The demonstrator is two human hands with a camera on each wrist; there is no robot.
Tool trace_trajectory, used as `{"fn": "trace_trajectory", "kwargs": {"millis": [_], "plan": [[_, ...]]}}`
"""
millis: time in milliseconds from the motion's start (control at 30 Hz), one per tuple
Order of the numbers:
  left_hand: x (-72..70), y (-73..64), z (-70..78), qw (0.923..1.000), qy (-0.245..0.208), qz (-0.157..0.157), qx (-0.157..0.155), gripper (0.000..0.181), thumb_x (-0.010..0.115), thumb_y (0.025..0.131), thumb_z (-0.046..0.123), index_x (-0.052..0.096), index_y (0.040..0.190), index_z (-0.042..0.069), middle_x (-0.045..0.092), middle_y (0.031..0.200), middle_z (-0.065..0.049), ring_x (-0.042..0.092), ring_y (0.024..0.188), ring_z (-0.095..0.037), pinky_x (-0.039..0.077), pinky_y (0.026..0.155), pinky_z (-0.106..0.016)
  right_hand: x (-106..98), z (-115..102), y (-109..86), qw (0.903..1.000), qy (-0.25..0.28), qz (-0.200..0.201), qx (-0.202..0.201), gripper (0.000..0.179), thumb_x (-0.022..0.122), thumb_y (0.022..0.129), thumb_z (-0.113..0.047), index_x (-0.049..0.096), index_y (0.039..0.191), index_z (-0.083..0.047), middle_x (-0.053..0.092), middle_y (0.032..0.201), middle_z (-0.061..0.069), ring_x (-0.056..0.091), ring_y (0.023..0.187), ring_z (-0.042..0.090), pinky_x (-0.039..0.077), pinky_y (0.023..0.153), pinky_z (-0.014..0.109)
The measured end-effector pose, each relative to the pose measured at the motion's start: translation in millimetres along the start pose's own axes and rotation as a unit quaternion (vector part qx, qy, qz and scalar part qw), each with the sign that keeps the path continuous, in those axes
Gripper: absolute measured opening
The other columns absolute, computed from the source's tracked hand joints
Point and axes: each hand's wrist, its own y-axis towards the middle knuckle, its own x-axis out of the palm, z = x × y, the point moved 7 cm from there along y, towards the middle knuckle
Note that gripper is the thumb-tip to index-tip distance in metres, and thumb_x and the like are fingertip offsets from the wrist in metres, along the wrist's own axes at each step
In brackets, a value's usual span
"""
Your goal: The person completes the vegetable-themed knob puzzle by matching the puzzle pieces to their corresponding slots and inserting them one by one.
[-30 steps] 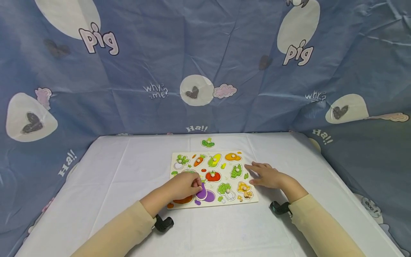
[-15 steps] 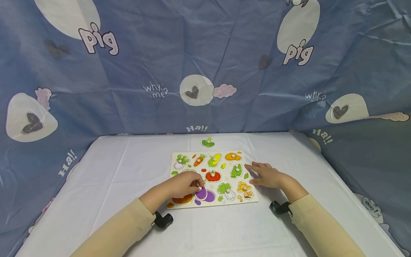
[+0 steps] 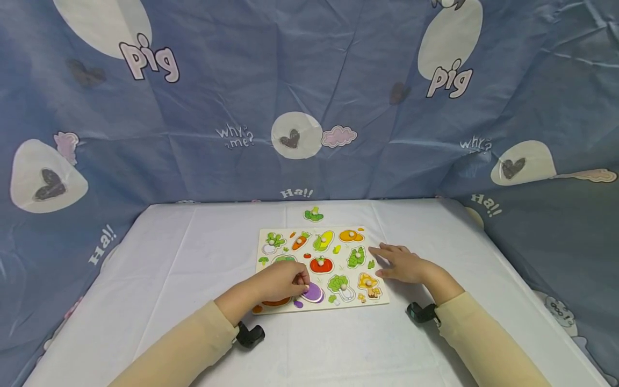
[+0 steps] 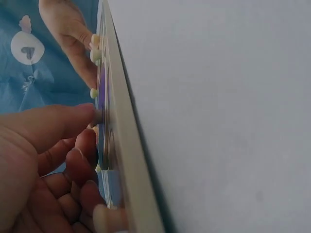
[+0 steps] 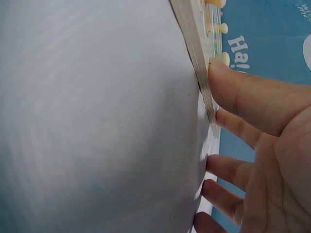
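Observation:
My left hand [image 3: 280, 282] pinches an eggplant puzzle piece [image 3: 312, 292] by its knob at the front of a wooden vegetable puzzle board [image 3: 340, 306]. The piece lies over the printed purple eggplant and covers most of it; whether it sits down in the recess I cannot tell. In the left wrist view, thumb and index finger meet at the knob, close to the board's face. My right hand [image 3: 403, 266] rests at the board's right edge, fingers spread. In the right wrist view its thumb [image 5: 238, 90] touches the edge. The left hand partly hides an orange piece and a green print.
Knobbed pieces fill other spots, among them a tomato [image 3: 321, 265], a corn [image 3: 323, 241], a cabbage [image 3: 342, 288] and a mushroom [image 3: 369, 285]. A broccoli piece [image 3: 314, 214] lies on the white tablecloth [image 3: 213, 242] behind the board. A blue curtain [image 3: 232, 97] hangs behind the table.
My left hand has shifted slightly right with the eggplant piece, which has turned and now covers the printed eggplant that showed beside it. The right hand has stayed put.

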Motion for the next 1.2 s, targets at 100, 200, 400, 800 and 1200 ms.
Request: {"fn": "trace_trajectory", "kwargs": {"millis": [100,200,400,800,1200], "plan": [[0.2,0.6,0.7,1.0,0.002,0.001,-0.002,0.009,0.071,0.095,0.022,0.064,0.089,0.021,0.056,0.077,0.01,0.052,0.075,-0.008,0.045,0.074,-0.029,0,0,-0.1,1.0,0.0,0.001,-0.003,0.073,0.061,0.096,-0.048,0.035,0.157,-0.016,0.024,0.16,0.025,0.024,0.142,0.052,0.022,0.104,0.075],[0.9,1.3,1.5,1.0,0.0,-0.004,0.0,0.006,0.072,0.094,0.02,0.066,0.092,0.019,0.057,0.08,0.01,0.052,0.078,-0.009,0.046,0.076,-0.029,1,1,0.2,1.0,0.0,0.002,-0.005,0.073,0.061,0.096,-0.048,0.035,0.157,-0.016,0.025,0.16,0.024,0.024,0.142,0.052,0.023,0.104,0.075],[4.3,1.2,3.9,0.9998,-0.002,-0.017,0.007,0.005,0.071,0.095,0.017,0.066,0.093,0.019,0.057,0.081,0.01,0.053,0.078,-0.008,0.046,0.077,-0.029,1,0,0.0,1.0,-0.001,0.004,-0.008,0.073,0.061,0.097,-0.049,0.035,0.157,-0.015,0.025,0.16,0.025,0.025,0.141,0.052,0.024,0.104,0.075],[6.5,0.3,11.8,0.9996,0.018,-0.015,-0.013,0.008,0.069,0.094,0.016,0.064,0.088,0.018,0.056,0.07,0.008,0.051,0.067,-0.008,0.043,0.067,-0.027,0,0,0.4,1.0,0.005,0.002,0.001,0.073,0.062,0.096,-0.047,0.035,0.157,-0.016,0.024,0.16,0.024,0.023,0.142,0.052,0.022,0.105,0.075],[7.2,-1.1,11.0,0.9995,0.03,0.004,-0.009,0.011,0.069,0.092,0.015,0.063,0.084,0.018,0.055,0.067,0.011,0.049,0.065,-0.006,0.043,0.065,-0.026,2,2,1.7,1.0,0.001,-0.001,0.009,0.074,0.062,0.096,-0.049,0.035,0.157,-0.018,0.024,0.161,0.022,0.023,0.143,0.051,0.021,0.106,0.074]]}}
